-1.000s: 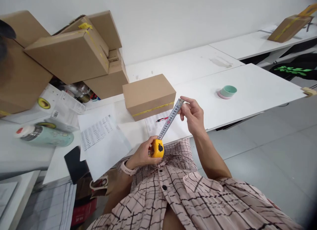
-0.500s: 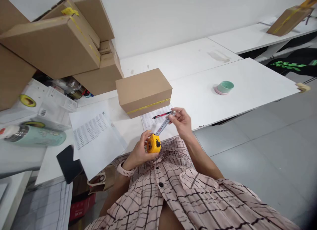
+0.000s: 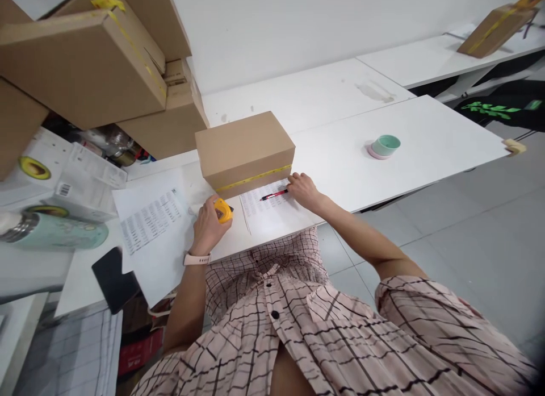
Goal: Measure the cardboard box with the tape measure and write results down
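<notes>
My left hand (image 3: 208, 224) is wrapped round a yellow tape measure (image 3: 223, 211) near the table's front edge, left of the printed sheets. No blade shows coming out of its case. A red and black pen (image 3: 273, 195) lies across the printed sheets (image 3: 268, 214), its tip pointing left. My right hand (image 3: 304, 191) is at the pen's right end, fingers curled and closed over it; the fingertips are partly hidden. Just behind the sheets stands a closed cardboard box (image 3: 244, 149), with a yellow measuring strip (image 3: 255, 179) along its lower front side.
A green bowl (image 3: 385, 145) on a pink base stands to the right. Cardboard boxes (image 3: 85, 72) are stacked at the left, above white cartons (image 3: 59, 169) and a mint bottle (image 3: 63, 230). Loose papers (image 3: 157, 259) and a black flat object (image 3: 113, 279) lie at the left front.
The blade stretched between my hands is no longer visible. My left hand has moved left with the tape measure, while my right hand has gone forward to the pen's end.
</notes>
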{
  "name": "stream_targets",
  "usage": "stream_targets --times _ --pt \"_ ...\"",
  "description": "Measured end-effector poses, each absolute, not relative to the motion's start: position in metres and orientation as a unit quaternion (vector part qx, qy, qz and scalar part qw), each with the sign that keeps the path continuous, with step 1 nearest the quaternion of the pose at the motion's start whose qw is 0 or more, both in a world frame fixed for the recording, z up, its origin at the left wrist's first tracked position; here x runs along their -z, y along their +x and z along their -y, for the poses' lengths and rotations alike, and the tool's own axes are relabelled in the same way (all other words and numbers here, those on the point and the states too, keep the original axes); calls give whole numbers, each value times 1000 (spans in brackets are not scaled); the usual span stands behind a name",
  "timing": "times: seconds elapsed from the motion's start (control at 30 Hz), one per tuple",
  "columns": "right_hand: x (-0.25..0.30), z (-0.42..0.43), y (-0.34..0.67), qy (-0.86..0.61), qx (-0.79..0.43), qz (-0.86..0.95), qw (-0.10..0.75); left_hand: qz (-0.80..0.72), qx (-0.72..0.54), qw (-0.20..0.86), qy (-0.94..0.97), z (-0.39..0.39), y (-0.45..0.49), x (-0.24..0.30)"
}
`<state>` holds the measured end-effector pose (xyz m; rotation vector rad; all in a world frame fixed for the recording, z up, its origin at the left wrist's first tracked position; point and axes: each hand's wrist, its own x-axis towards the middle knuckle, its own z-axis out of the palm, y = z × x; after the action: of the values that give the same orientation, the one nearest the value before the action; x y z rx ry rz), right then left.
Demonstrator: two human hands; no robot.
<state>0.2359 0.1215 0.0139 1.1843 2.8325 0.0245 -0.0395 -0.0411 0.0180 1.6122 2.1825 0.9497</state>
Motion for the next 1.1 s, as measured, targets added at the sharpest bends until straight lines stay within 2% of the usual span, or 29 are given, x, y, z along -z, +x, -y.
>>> stream_targets --times 0.1,0.2,0.3,0.37,0.4,0.47,0.57,0.7,0.8,1.1 --pt "-14 -126 233 343 -19 -938 45 -764 -293 129 560 37 -47 -6" --pt "-18 -125 249 357 15 -934 -22 -744 -310 118 580 39 -48 1" --pt "-20 -116 273 428 89 -875 -206 -707 -365 46 604 45 -28 3" --pt "-17 -105 282 485 195 -778 -350 -657 -403 22 637 47 1 6" --pt "-13 -99 283 500 265 -718 -406 -624 -410 33 664 47 20 10" --pt "-1 -87 278 497 402 -612 -465 -557 -387 81 730 44 60 19" --pt "18 -78 265 473 517 -540 -466 -514 -268 127 805 32 110 34" --pt "30 -80 256 491 508 -557 -437 -527 -138 103 832 18 135 46" --pt "30 -84 256 497 465 -596 -427 -535 -107 81 834 15 135 48" --pt "31 -89 255 485 466 -605 -426 -554 -72 75 826 13 139 43"
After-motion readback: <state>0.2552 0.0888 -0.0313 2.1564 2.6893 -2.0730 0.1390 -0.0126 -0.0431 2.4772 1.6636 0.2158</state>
